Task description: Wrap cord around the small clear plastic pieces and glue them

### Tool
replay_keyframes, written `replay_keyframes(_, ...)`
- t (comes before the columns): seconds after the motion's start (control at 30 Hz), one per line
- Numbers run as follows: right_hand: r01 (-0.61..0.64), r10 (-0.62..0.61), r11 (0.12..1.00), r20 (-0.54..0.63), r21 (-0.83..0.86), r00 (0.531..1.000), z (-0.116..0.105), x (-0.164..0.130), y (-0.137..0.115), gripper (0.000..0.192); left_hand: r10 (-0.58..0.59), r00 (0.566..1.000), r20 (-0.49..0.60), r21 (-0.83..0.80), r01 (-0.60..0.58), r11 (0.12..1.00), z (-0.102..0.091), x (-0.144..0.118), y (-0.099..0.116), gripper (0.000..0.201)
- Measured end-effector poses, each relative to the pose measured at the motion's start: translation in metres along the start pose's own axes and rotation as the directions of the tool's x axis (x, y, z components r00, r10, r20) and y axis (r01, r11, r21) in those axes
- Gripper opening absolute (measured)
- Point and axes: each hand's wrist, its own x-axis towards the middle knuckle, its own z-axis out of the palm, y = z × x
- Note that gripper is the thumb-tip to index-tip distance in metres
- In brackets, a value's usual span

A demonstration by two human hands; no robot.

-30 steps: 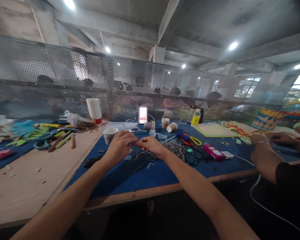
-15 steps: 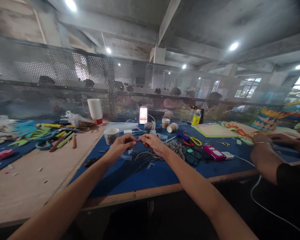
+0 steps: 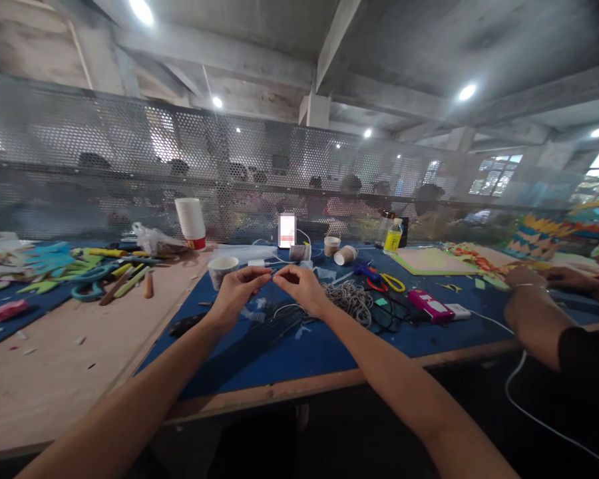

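My left hand point(image 3: 237, 293) and my right hand point(image 3: 302, 287) meet fingertip to fingertip above the blue mat point(image 3: 274, 359). Both are closed in a pinch. Something small and dark shows between the fingertips, too tiny to name. Just beyond my left hand stands a paper cup point(image 3: 223, 271). A tangled heap of grey cord point(image 3: 352, 303) lies under and to the right of my right hand. Behind the hands are a spool point(image 3: 299, 252) and an upright phone point(image 3: 287, 231) with a blurred screen.
Two small cups point(image 3: 346, 255), scissors point(image 3: 392, 282), a pink box point(image 3: 429, 306) and a yellow-labelled bottle point(image 3: 393, 237) are spread to the right. Pliers and knives crowd the left, near stacked cups point(image 3: 190, 223). A co-worker's arm point(image 3: 534, 316) reaches in at right. A perforated screen point(image 3: 229, 166) stands behind.
My fingertips have shifted slightly, and the reddish-brown sliver seen between them before no longer shows clearly. The right fingers are a little more bunched. The co-worker's arm moved slightly right.
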Motion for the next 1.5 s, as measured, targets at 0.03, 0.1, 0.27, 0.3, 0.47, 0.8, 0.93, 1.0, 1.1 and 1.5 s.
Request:
replay_keyframes(0.03, 0.015, -0.016, 0.998, -0.006, -0.054, 1.0, 0.0, -0.001, -0.001, 0.024, 0.035, 0.999, -0.012, 0.056, -0.034, 0.998, 0.0, -0.001, 0.001, 0.032)
replay_keyframes(0.1, 0.052, -0.056, 0.984, -0.018, -0.171, 0.998, 0.0, -0.002, -0.003, 0.022, 0.125, 0.992, -0.015, 0.184, -0.12, 0.976, -0.001, -0.002, 0.004, 0.028)
replay_keyframes(0.27, 0.178, -0.217, 0.884, -0.041, -0.431, 0.975, -0.005, -0.002, -0.006, 0.015, 0.261, 0.96, 0.102, 0.395, -0.279, 0.875, -0.004, -0.004, 0.008, 0.018)
replay_keyframes(0.3, 0.187, -0.233, 0.87, -0.047, -0.456, 0.971, -0.006, -0.002, -0.006, 0.014, 0.242, 0.961, 0.134, 0.39, -0.276, 0.879, -0.005, -0.003, 0.008, 0.017)
replay_keyframes(0.47, 0.135, -0.186, 0.917, -0.102, -0.375, 0.977, -0.011, 0.002, -0.004, 0.017, 0.047, 0.977, 0.208, 0.191, -0.087, 0.978, -0.007, 0.0, 0.007, 0.023)
replay_keyframes(0.8, 0.13, -0.122, 0.948, 0.045, -0.29, 0.991, 0.001, -0.004, -0.002, 0.021, -0.013, 0.998, 0.058, 0.034, 0.011, 0.999, -0.007, 0.001, 0.002, 0.036)
replay_keyframes(0.93, 0.199, -0.195, 0.89, 0.051, -0.41, 0.979, 0.002, -0.006, -0.007, 0.016, 0.11, 0.994, 0.002, 0.192, -0.109, 0.975, -0.006, -0.002, 0.007, 0.03)
replay_keyframes(1.0, 0.191, -0.196, 0.883, 0.034, -0.429, 0.98, 0.0, -0.005, -0.008, 0.017, 0.206, 0.978, 0.023, 0.305, -0.203, 0.93, -0.006, -0.003, 0.01, 0.025)
replay_keyframes(1.1, 0.153, -0.171, 0.911, -0.013, -0.384, 0.985, -0.005, -0.002, -0.006, 0.019, 0.203, 0.971, 0.127, 0.333, -0.234, 0.913, -0.006, -0.003, 0.012, 0.02)
replay_keyframes(1.5, 0.161, -0.154, 0.927, 0.049, -0.339, 0.987, -0.002, -0.002, -0.003, 0.019, -0.06, 0.995, 0.081, -0.024, 0.062, 0.998, -0.009, 0.003, 0.004, 0.035)
